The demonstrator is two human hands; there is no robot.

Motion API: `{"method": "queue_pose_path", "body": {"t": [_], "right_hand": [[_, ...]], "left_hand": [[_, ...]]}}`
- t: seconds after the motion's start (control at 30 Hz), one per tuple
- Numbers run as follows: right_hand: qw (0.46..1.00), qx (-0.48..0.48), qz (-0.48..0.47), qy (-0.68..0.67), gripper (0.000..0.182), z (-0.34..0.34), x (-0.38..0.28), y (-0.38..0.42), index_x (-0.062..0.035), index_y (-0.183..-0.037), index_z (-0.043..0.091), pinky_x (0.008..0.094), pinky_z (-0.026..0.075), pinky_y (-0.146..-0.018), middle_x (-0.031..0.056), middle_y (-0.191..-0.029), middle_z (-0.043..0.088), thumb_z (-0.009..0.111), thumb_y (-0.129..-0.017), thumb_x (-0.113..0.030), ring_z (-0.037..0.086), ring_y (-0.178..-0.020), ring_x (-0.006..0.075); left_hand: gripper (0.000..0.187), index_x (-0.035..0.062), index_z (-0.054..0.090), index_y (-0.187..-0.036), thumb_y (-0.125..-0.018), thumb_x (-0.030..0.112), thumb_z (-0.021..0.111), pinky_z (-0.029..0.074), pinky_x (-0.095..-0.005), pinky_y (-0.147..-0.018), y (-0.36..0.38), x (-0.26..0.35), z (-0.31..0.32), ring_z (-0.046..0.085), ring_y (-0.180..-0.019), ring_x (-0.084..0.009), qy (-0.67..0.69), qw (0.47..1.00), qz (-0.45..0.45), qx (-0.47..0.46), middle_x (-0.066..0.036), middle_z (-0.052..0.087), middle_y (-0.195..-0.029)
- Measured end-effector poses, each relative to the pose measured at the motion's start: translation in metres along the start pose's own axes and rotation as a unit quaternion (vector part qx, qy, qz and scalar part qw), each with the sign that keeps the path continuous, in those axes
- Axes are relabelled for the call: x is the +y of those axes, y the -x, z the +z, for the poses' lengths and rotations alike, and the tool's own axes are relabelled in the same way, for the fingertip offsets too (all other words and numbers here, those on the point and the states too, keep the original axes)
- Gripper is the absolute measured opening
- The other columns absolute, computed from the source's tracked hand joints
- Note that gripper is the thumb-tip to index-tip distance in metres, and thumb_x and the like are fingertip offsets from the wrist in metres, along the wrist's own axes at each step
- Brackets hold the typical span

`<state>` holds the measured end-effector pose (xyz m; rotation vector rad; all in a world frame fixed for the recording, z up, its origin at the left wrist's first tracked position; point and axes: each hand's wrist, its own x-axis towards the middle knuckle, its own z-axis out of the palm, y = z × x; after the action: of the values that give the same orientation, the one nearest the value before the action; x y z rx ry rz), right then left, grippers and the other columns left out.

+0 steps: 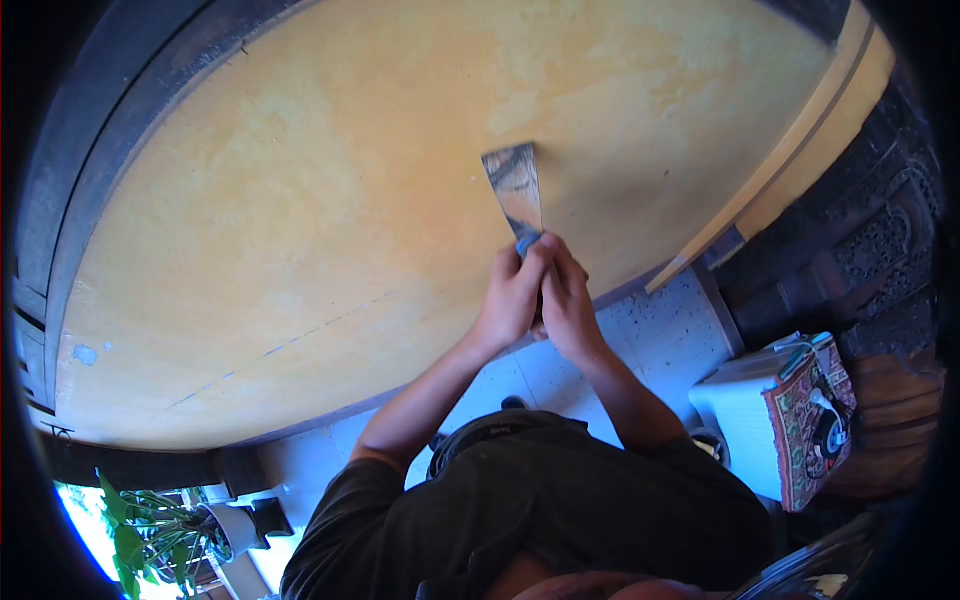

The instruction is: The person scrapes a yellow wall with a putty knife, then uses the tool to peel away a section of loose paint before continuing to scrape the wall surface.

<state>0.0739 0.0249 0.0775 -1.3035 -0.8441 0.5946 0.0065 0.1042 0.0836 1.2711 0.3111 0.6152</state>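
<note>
Both my hands are wrapped round the handle of a putty knife (514, 183), its broad, stained metal blade pointing up at the yellow wall (330, 170). My left hand (507, 303) and my right hand (567, 300) meet closely on the grip, and only a bit of blue handle shows above the fingers. The blade's wide edge lies close over the wall, with a soft shadow beside it. Patchy, lighter areas mark the paint around the blade. Low on the wall at left runs a thin broken line, with a small bare patch farther left.
Dark wooden framing (62, 190) borders the wall at left. A potted plant (232, 530) stands at lower left. On the right are a white cabinet (738, 405) under a patterned cloth (790, 440) and dark carved woodwork (880, 240). Pale floor tiles (650, 335) lie below.
</note>
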Motion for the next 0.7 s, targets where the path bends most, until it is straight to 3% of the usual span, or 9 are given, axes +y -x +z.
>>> {"method": "queue_pose_path", "body": {"t": [0.1, 0.27, 0.5, 0.6, 0.7], "right_hand": [[1.000, -0.004, -0.002, -0.003, 0.027, 0.002, 0.000, -0.004, -0.0022, -0.124, 0.057, 0.0298, 0.048, -0.055, 0.0097, -0.096, 0.060, 0.043, -0.110, -0.021, 0.060, -0.066, 0.0153], [0.998, -0.006, 0.035, -0.054, 0.030, 0.000, -0.049, -0.019, -0.0045, -0.128, 0.056, 0.0263, 0.038, -0.039, 0.0074, -0.093, 0.058, 0.042, -0.111, -0.025, 0.053, -0.054, 0.0088], [0.999, 0.014, -0.011, -0.036, 0.029, -0.005, -0.013, -0.014, -0.0062, -0.129, 0.055, 0.0257, 0.036, -0.038, 0.0044, -0.084, 0.056, 0.042, -0.111, -0.025, 0.049, -0.052, 0.0062], [0.996, -0.002, 0.030, -0.088, 0.029, -0.013, -0.040, -0.028, -0.0111, -0.131, 0.053, 0.0251, 0.029, -0.035, -0.0001, -0.069, 0.048, 0.042, -0.111, -0.029, 0.042, -0.044, 0.0053], [0.986, -0.030, 0.056, -0.153, 0.027, -0.019, -0.097, -0.043, -0.0179, -0.128, 0.051, 0.0248, 0.023, -0.033, -0.0029, -0.061, 0.039, 0.043, -0.111, -0.037, 0.036, -0.039, 0.0061]], "left_hand": [[0.043, -0.0005, 0.062, -0.091, -0.107, 0.036, 0.047, 0.051, -0.0280, -0.056, -0.005, 0.007, 0.001, 0.061, -0.063, -0.0125, -0.007, 1.000, 0.005, 0.009, -0.010, 0.070, -0.078], [0.043, -0.0014, 0.062, -0.093, -0.107, 0.037, 0.048, 0.052, -0.0281, -0.058, -0.013, 0.066, 0.017, 0.063, -0.066, -0.0125, -0.011, 1.000, 0.012, -0.022, -0.012, 0.072, -0.082], [0.047, -0.0005, 0.062, -0.093, -0.107, 0.042, 0.050, 0.050, -0.0258, -0.056, -0.017, 0.019, 0.014, 0.060, -0.065, -0.0103, 0.004, 0.999, 0.048, -0.006, -0.010, 0.070, -0.079], [0.051, -0.0001, 0.061, -0.095, -0.106, 0.048, 0.051, 0.047, -0.0232, -0.053, -0.027, 0.051, 0.015, 0.057, -0.062, -0.0072, -0.066, 0.998, 0.003, -0.025, -0.005, 0.062, -0.072], [0.052, 0.0013, 0.061, -0.101, -0.108, 0.050, 0.044, 0.051, -0.0235, -0.052, -0.045, 0.095, 0.035, 0.063, -0.064, -0.0104, -0.096, 0.994, 0.032, -0.035, -0.011, 0.072, -0.087]]}}
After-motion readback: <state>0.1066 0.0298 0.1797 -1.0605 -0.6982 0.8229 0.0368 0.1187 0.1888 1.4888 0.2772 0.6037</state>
